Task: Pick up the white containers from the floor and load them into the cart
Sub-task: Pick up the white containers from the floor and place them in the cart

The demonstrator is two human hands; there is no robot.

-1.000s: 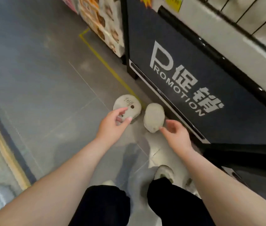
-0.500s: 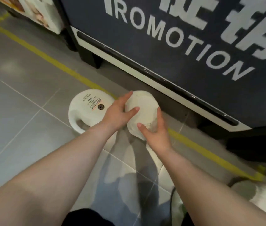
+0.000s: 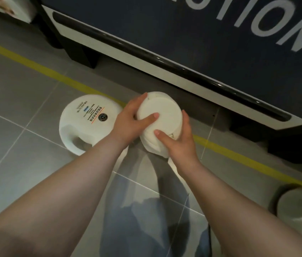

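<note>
Both the left hand (image 3: 126,125) and right hand (image 3: 180,145) clasp a white container (image 3: 162,119) at the floor beside a labelled detergent jug (image 3: 89,121), so the pickup is underway; lifting it toward the cart comes next

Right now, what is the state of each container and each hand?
Plain container: held between both hands.
Labelled container: lying on the floor, label up, not held.
Left hand: grips the plain container.
Right hand: grips the plain container.
Third container: partly out of view.
</note>
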